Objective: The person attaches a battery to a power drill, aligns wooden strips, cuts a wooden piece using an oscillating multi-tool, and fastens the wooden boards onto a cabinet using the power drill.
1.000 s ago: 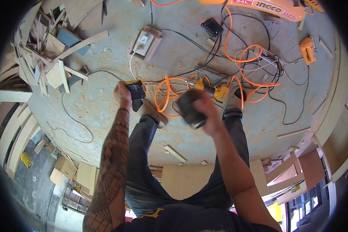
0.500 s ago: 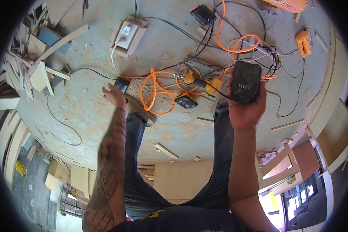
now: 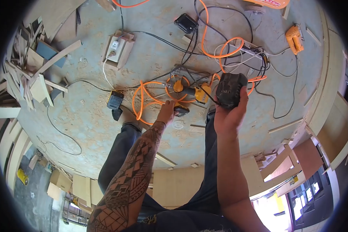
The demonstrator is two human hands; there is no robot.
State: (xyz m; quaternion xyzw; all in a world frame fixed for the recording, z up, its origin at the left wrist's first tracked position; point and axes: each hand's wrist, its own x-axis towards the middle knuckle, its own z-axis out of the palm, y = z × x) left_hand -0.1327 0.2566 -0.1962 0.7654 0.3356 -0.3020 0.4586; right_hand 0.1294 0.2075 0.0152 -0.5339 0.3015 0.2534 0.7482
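Observation:
My right hand (image 3: 230, 118) holds up a black power-tool battery pack (image 3: 231, 91), fingers wrapped round its sides and the contact slots showing. Low over the floor, my left hand (image 3: 166, 112) closes on the end of a yellow-and-black battery pack (image 3: 182, 111); its fingertips are partly hidden. Just beyond lies a yellow-and-black power tool (image 3: 201, 94) among loops of orange hose (image 3: 141, 102). To the left, a dark block with yellow trim (image 3: 115, 100), perhaps a battery on a charger, sits on the floor where a black cable ends.
A power strip in a wooden frame (image 3: 116, 50) stands at upper left. Another black device (image 3: 186, 24) lies at the top, and an orange corded tool (image 3: 294, 40) at upper right. Wood offcuts (image 3: 38, 58) are piled on the left. Cables and sawdust cover the floor.
My left hand has moved right, from the dark block to the yellow-and-black battery pack. The black pack in my right hand has tilted. The whole view has shifted slightly.

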